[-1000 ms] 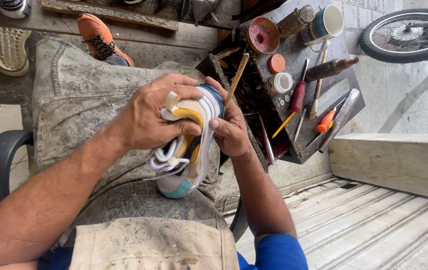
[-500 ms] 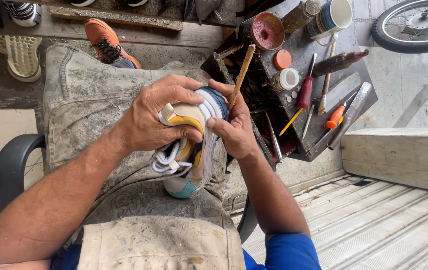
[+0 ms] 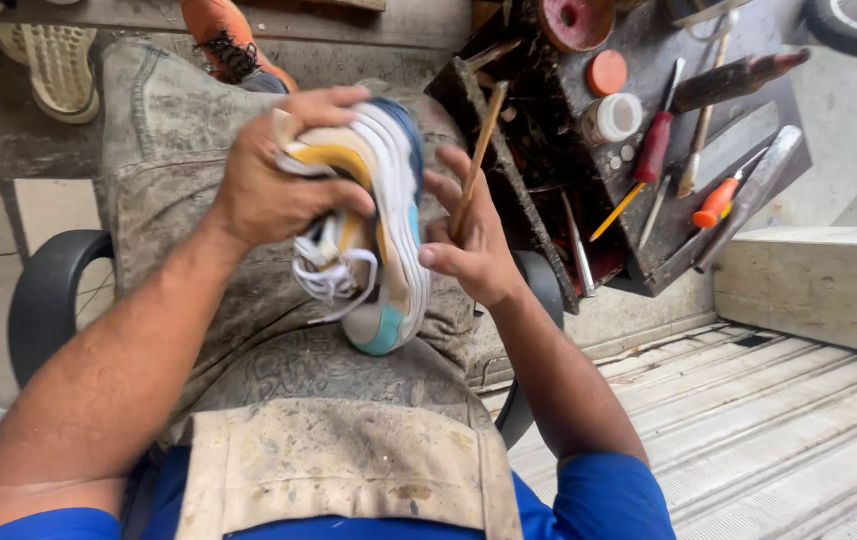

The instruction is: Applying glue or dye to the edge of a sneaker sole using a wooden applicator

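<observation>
Over my lap, my left hand (image 3: 273,190) is clamped around the upper of a sneaker (image 3: 373,225), fingers curled tight over its yellow and cream side, thumb tucked beneath near the loose white laces (image 3: 326,275). The shoe is turned on edge, its layered white sole facing toward three o'clock and its teal toe pointing down to six o'clock, resting against my grimy apron (image 3: 278,340).

At three o'clock from the sneaker, my right hand (image 3: 473,245) sits just beside the sole. Its fingers are partly closed, pinching a thin wooden stick (image 3: 478,150) between thumb and forefinger; the stick rises toward twelve o'clock, slightly tilted. The fingertips lie against or very close to the sole's edge; I cannot tell whether they press on it.

At two o'clock from my hands stands a dark, cluttered tool tray (image 3: 648,270). On it I see a red-handled screwdriver (image 3: 654,146), an orange-handled tool (image 3: 716,203), a small white jar (image 3: 613,117) and an orange lid (image 3: 607,72). At eleven o'clock, beyond my knees, an orange shoe (image 3: 233,45) lies on the floor, with a pale sole (image 3: 53,70) at ten o'clock.
</observation>
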